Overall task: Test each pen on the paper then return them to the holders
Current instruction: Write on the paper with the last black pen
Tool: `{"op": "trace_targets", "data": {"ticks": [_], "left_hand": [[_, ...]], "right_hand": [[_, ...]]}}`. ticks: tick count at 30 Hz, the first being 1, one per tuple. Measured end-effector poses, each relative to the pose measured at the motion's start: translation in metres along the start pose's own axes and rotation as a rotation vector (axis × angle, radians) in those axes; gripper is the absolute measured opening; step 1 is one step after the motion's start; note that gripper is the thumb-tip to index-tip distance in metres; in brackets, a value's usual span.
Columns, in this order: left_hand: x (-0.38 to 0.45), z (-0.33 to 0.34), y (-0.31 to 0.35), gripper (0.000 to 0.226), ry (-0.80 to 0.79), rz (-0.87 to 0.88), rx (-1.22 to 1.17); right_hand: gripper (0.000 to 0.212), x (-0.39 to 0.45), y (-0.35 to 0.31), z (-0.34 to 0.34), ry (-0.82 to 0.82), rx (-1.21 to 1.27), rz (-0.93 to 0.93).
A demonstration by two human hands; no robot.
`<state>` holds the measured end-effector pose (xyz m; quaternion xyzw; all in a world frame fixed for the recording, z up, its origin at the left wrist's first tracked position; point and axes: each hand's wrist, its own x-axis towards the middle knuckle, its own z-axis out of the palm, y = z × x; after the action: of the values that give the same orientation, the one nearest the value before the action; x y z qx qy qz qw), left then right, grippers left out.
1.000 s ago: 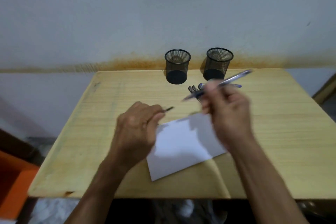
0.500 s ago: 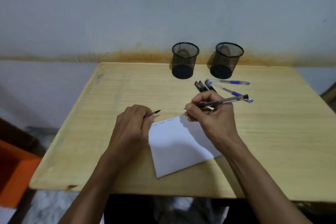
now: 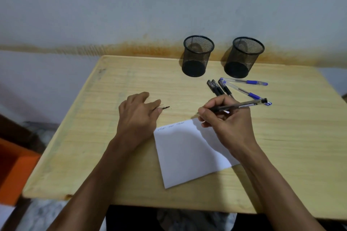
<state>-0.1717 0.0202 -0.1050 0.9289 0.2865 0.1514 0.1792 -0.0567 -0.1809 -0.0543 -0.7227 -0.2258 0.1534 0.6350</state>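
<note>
A white paper (image 3: 189, 154) lies on the wooden table (image 3: 97, 137), with a few scribbles along its top edge. My right hand (image 3: 227, 124) grips a black pen (image 3: 242, 106), tip just above the paper's top right corner. My left hand (image 3: 138, 116) rests at the paper's top left corner and pinches a black pen cap (image 3: 165, 108). Two black mesh holders (image 3: 197, 56) (image 3: 244, 57) stand empty at the back. Three black pens (image 3: 217, 89) and two blue pens (image 3: 246, 82) (image 3: 244, 92) lie in front of them.
The table backs onto a grey wall with a rusty stain line. An orange box (image 3: 16, 170) sits on the floor to the left. Bare table surface extends to the left and right of the paper.
My right hand has come down from mid-air and turned the pen so its tip sits at the paper's top edge. My left hand stays beside the paper with the cap.
</note>
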Motion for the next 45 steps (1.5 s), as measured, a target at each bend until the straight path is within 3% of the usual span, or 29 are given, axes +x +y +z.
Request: {"op": "trace_targets", "data": {"ticks": [6,9,11,13,25,45], "left_hand": [[-0.005,-0.007,0.003,0.051,0.045,-0.006,-0.148],[-0.023,-0.011,0.008,0.051,0.159,0.163,-0.194],[-0.035,-0.006,0.009,0.053,0.098,0.302,-0.143],[-0.043,0.000,0.006,0.058,0.007,0.334,-0.138],[-0.047,0.004,0.003,0.063,-0.047,0.313,-0.071],[-0.049,0.006,0.002,0.062,-0.026,0.302,-0.083]], "right_hand": [[0.011,0.000,0.006,0.000,0.021,-0.014,-0.005],[0.015,0.000,0.003,0.001,0.036,-0.052,-0.040],[0.017,0.001,0.002,0.003,0.023,-0.056,-0.054],[0.018,0.002,0.005,0.009,-0.007,-0.070,-0.049],[0.018,0.015,0.042,0.018,-0.079,-0.123,0.041],[0.027,0.013,0.043,0.021,-0.089,-0.235,-0.018]]}}
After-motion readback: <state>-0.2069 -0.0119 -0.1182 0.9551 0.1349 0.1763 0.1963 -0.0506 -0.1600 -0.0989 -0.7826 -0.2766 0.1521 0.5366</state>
